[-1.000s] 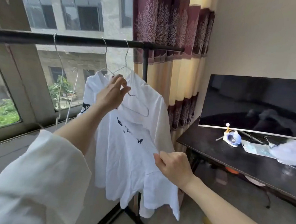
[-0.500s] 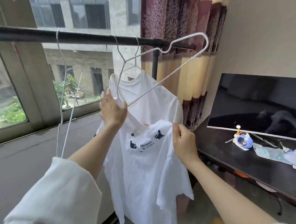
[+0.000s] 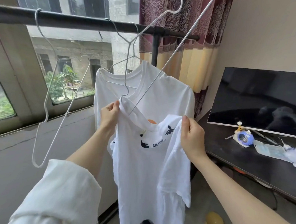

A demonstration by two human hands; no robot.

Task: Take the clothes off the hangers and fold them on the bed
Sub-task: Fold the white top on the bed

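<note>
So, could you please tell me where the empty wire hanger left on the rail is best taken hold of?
Grip the empty wire hanger by its long straight side wire just below the neck, coming from the room side with a hand. It hangs tilted from its hook on the black rail, with nothing on it, so a lift upward should free the hook; the thin wire suits a pinch.

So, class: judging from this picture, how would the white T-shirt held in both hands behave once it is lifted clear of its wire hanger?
Probably floppy: the white T-shirt sags in folds below the left hand and right hand. Likely light, since fingertip pinches hold it up. It may snag, because the wire hanger still sits tilted through the collar.
</note>
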